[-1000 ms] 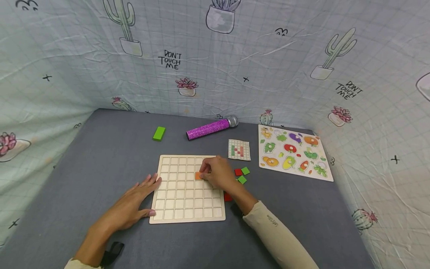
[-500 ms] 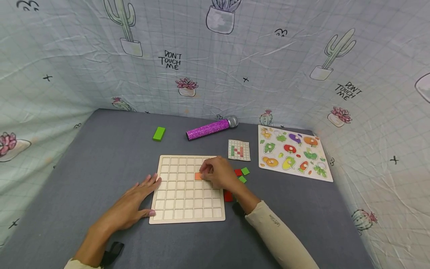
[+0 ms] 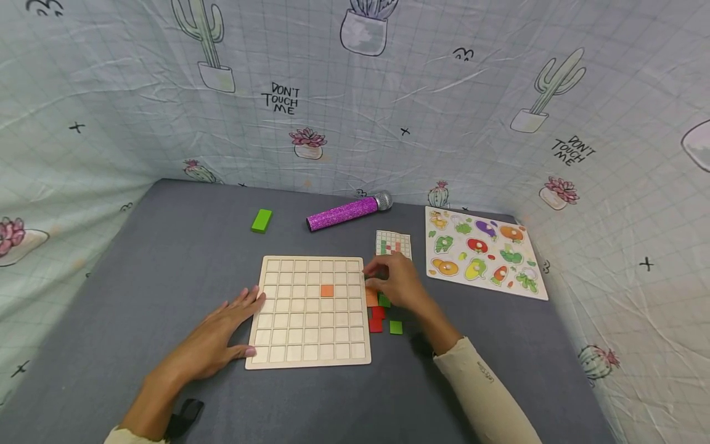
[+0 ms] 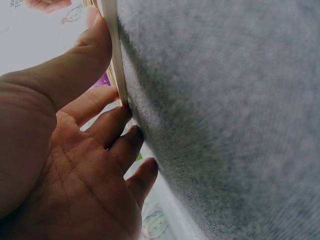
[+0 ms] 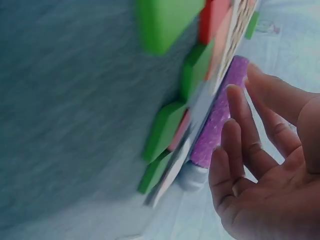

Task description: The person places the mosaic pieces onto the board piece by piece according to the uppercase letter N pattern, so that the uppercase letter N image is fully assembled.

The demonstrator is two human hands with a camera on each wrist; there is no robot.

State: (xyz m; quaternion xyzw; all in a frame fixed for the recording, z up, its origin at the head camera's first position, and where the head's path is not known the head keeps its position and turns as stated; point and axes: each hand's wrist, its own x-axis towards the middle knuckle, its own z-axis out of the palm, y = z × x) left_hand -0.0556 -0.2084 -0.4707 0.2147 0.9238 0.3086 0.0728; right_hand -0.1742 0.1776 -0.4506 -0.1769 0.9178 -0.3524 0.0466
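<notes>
A pale wooden grid board [image 3: 299,320] lies flat on the grey table, with one orange tile [image 3: 327,290] sitting in a cell of its upper half. My left hand [image 3: 222,333] rests at the board's left edge, thumb and fingertips touching it with the fingers spread. Just past the right edge, my right hand [image 3: 400,280] is over the loose tiles; in the right wrist view its fingers [image 5: 237,115] are loosely bent with nothing between them. Near it lie an orange tile [image 3: 371,298], green tiles [image 3: 396,327] and red tiles [image 3: 375,325]. The hand hides some tiles.
Behind the right hand lies a small printed grid card [image 3: 394,242], partly covered. A purple glitter microphone [image 3: 342,214] and a green block [image 3: 262,221] lie toward the back. A vegetable puzzle board [image 3: 488,285] occupies the right side. Patterned cloth hangs behind the table.
My right hand has let go of the orange tile, leaving it in its cell, and has moved right off the board to the loose tiles. My left hand has stayed put.
</notes>
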